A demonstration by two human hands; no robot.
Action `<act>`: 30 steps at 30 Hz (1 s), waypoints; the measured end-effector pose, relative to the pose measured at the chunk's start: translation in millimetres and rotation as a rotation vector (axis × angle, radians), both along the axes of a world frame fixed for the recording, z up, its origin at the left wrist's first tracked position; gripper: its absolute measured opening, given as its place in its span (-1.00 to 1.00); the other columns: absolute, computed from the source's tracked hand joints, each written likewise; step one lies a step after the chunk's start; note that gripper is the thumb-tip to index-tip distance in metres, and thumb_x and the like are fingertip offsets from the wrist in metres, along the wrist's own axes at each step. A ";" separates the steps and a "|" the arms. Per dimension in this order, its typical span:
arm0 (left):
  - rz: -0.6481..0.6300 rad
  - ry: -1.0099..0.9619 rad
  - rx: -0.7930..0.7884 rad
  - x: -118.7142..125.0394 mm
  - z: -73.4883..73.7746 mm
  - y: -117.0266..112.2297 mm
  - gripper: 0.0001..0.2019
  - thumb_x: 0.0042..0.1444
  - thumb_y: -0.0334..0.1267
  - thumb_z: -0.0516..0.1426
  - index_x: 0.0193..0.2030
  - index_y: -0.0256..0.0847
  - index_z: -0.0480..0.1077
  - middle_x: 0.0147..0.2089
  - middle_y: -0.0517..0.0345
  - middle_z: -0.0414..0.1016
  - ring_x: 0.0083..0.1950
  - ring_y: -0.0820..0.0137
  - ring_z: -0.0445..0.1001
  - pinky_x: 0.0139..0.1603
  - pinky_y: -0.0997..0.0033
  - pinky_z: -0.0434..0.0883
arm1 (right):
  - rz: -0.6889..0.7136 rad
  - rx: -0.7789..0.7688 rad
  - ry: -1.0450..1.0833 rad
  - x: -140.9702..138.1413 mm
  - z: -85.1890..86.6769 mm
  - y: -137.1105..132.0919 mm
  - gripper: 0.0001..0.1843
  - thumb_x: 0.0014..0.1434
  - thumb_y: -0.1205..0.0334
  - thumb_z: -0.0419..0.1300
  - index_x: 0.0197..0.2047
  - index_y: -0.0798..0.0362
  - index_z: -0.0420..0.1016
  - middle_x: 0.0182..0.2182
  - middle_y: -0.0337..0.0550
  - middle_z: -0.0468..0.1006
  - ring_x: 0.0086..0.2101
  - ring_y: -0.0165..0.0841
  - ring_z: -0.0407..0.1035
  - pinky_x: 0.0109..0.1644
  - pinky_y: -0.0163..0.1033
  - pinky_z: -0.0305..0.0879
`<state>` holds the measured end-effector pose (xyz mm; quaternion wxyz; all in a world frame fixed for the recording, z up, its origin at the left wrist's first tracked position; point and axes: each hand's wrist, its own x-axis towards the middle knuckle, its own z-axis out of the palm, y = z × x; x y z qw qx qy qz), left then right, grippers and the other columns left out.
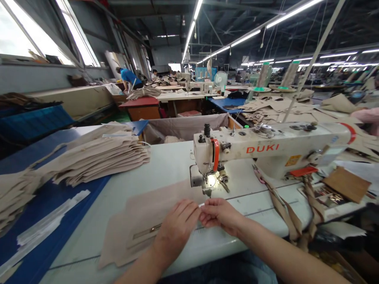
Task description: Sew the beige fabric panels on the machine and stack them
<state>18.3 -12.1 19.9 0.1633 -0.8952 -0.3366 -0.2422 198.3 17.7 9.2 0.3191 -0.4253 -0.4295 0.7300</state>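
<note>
A beige fabric panel point(139, 209) with a slim zipper point(145, 232) set in it lies flat on the pale sewing table point(97, 221). My left hand point(179, 225) rests over the panel's right part, fingers together and bent at its edge. Its fingertips meet those of my right hand point(219, 215), which is closed in a pinch. A tiny white bit point(201, 205) shows between them; what it belongs to is hidden. Just beyond my hands is the lit needle area of a sewing machine point(266, 148).
Stacked beige fabric pieces point(103, 154) lie to the left, near white strips point(50, 221) on a blue surface. Scissors point(259, 173) and hanging beige straps point(281, 209) are at right, beside a tray of small parts point(328, 197). A person in blue point(128, 77) bends far back.
</note>
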 end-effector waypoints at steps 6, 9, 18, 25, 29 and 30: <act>-0.020 -0.049 -0.051 -9.2 -7.8 28.8 -0.68 0.30 -0.46 -0.10 -0.13 -0.26 0.49 -0.19 0.00 0.57 -0.10 0.31 0.50 0.03 0.24 0.48 | -0.086 0.268 -0.223 12.3 5.1 5.5 -0.79 0.16 0.09 0.26 -0.37 0.07 0.52 -0.45 -0.18 0.52 -0.33 -0.31 0.44 -0.10 -0.13 0.38; -0.026 -0.068 -0.131 -10.9 -18.3 38.2 -0.69 0.26 -0.50 -0.07 -0.17 -0.24 0.49 -0.21 0.03 0.57 -0.14 0.33 0.51 -0.02 0.27 0.51 | -0.046 0.713 -0.460 23.4 4.4 -7.8 -0.85 0.24 0.29 0.15 -0.20 0.04 0.56 -0.24 -0.07 0.54 -0.13 -0.24 0.38 0.07 -0.08 0.30; -0.056 0.085 -0.175 -9.1 -21.0 42.0 -0.75 0.20 -0.55 0.06 -0.07 -0.24 0.46 -0.19 0.05 0.53 -0.17 0.29 0.49 -0.11 0.26 0.48 | 0.259 1.438 -0.810 32.2 -6.6 -32.6 -0.69 0.34 0.30 0.06 0.10 0.17 0.44 0.05 0.04 0.51 0.13 -0.23 0.30 0.27 -0.11 0.22; -0.085 0.043 -0.156 -8.1 -24.8 49.1 -0.78 0.25 -0.50 0.03 -0.11 -0.27 0.46 -0.19 0.03 0.53 -0.14 0.30 0.48 -0.06 0.26 0.47 | 0.270 1.452 -0.818 32.2 -7.8 -30.7 -0.69 0.35 0.30 0.04 0.10 0.19 0.43 0.05 0.06 0.51 0.11 -0.24 0.32 0.26 -0.11 0.24; -0.079 0.029 -0.168 -6.8 -28.5 53.5 -0.80 0.25 -0.49 0.03 -0.15 -0.26 0.46 -0.19 0.04 0.53 -0.15 0.31 0.47 -0.05 0.25 0.47 | 0.263 1.450 -0.825 32.0 -8.8 -31.3 -0.69 0.36 0.29 0.04 0.09 0.19 0.44 0.05 0.06 0.51 0.10 -0.25 0.32 0.26 -0.12 0.23; -0.078 0.028 -0.166 -6.4 -28.7 53.8 -0.81 0.25 -0.49 0.04 -0.16 -0.26 0.46 -0.20 0.04 0.53 -0.14 0.30 0.47 -0.05 0.25 0.47 | 0.263 1.450 -0.827 31.9 -8.9 -31.3 -0.69 0.36 0.30 0.04 0.09 0.19 0.44 0.05 0.06 0.51 0.10 -0.25 0.32 0.27 -0.12 0.23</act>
